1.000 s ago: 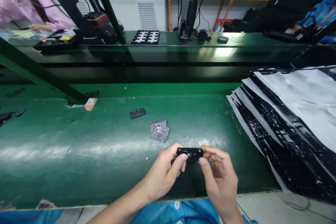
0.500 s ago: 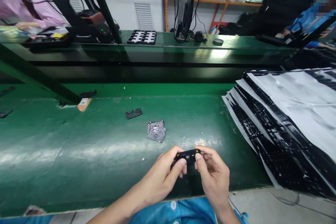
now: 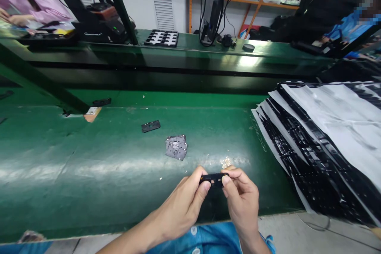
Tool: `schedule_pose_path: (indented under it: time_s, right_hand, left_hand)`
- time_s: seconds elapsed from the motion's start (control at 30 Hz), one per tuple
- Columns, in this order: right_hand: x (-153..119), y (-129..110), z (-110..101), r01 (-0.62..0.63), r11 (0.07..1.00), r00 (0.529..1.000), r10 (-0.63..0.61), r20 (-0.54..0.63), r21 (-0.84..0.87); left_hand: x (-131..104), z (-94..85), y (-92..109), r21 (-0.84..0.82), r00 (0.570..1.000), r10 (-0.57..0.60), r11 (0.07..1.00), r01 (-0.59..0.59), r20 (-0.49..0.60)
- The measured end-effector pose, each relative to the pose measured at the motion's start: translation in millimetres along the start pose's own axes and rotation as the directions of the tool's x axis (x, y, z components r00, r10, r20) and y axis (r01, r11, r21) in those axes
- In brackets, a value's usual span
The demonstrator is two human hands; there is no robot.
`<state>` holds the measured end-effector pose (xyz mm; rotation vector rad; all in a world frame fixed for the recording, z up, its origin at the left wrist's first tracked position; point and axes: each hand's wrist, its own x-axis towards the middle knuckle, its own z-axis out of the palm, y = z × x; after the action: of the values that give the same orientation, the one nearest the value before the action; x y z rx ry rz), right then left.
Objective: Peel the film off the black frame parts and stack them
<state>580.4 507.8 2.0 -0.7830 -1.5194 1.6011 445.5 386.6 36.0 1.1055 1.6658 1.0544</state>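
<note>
Pinching a black oblong plastic-looking part (image 3: 215,178): left grip (image 3: 188,197) at nine o'clock, right grip (image 3: 242,196) at three; uneven squeezing could crack it.

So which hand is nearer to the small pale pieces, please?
Right: the right hand is just short of the pale pieces; the left hand is farther, to their left.
</note>
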Motion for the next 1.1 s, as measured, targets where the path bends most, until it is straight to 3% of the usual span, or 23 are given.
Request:
schedule_pose_path:
  time_s: [0.5,0.67,0.83,1.1]
  right_hand:
    - [-3.6,9.9,3.1,-0.077,0.994,0.997,0.076,0.022,0.075]
    - [-8.6,8.7,2.2,-0.185,0.98,0.982,0.181,0.054,0.074]
    - [-14.6,1.3,3.5,-0.231,0.97,0.971,0.224,0.08,0.08]
    - [-16.2,0.9,4.7,-0.227,0.972,0.97,0.22,0.105,0.062]
  left_hand:
    - [-3.6,2.2,-4.1,-0.005,0.997,-0.053,0.999,0.054,0.05]
    - [-5.8,1.0,-7.7,-0.198,0.995,-0.1,0.975,0.103,0.028]
    - [-5.0,6.9,-13.0,-0.448,0.994,-0.106,0.891,0.077,-0.04]
    - [-3.1,15.7,-17.9,-0.572,0.989,-0.103,0.82,0.022,-0.11]
